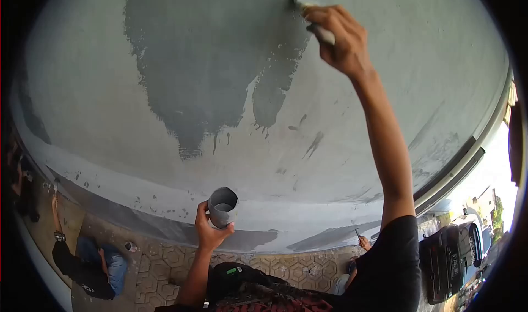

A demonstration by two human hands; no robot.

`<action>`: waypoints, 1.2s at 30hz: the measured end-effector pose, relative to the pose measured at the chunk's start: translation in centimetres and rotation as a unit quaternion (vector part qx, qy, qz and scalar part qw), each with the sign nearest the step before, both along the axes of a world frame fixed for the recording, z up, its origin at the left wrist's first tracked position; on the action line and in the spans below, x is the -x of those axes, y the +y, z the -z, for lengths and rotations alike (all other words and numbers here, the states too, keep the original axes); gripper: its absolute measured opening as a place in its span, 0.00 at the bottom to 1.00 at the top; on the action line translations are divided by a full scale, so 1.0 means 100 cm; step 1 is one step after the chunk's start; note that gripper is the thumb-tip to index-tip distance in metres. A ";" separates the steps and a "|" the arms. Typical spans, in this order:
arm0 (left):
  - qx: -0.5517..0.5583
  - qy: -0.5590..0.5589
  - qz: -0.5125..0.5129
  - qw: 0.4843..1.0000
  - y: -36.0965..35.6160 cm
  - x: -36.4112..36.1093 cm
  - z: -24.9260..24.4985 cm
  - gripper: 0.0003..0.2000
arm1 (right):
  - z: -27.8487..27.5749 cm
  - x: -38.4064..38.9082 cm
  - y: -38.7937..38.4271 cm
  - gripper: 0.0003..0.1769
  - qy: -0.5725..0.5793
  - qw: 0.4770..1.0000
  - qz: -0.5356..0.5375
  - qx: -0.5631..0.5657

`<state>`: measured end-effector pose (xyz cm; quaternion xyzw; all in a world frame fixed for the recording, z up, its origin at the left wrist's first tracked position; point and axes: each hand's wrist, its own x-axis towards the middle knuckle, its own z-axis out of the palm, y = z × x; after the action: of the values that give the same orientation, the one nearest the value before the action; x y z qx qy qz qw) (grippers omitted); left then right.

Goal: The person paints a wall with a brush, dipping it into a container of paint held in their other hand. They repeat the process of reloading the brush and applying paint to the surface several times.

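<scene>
My right hand (341,37) is raised high and closed around the handle of a paintbrush (325,34). The bristles press on the wall (352,125) at the top of the view, where they are partly blurred. Dark grey wet paint (192,64) covers a ragged patch left of the brush, with streaks hanging from its lower edge. Low in the middle, my left hand (212,229) is wrapped around a grey cup (223,208). The cup is tilted so its mouth faces me, and grey paint shows inside.
A person in a dark shirt (82,268) sits low at the left, one arm up to the wall. Another person's hand (364,242) holds a brush near the wall's base at the right. Patterned paving (159,268) lies below. A dark car (448,262) stands at the right.
</scene>
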<state>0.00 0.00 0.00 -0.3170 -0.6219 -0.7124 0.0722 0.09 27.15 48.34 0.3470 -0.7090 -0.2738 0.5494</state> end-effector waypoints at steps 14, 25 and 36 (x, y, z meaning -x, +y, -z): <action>0.029 -0.029 -0.092 0.995 -0.056 -0.104 0.025 0.40 | 0.132 -0.051 -0.045 0.16 -0.062 0.976 -0.179 0.110; 0.027 -0.065 -0.104 0.992 -0.098 -0.122 0.041 0.44 | 0.324 -0.012 -0.041 0.20 -0.214 0.972 0.011 0.098; 0.027 -0.062 -0.128 0.989 -0.117 -0.113 0.043 0.44 | 0.157 0.015 -0.039 0.19 -0.046 0.988 -0.116 0.091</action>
<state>11.35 -11.66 -4.26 -0.1915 -0.6795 -0.6987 0.1158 -1.40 23.20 32.61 0.3878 -0.7102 -0.1265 0.5738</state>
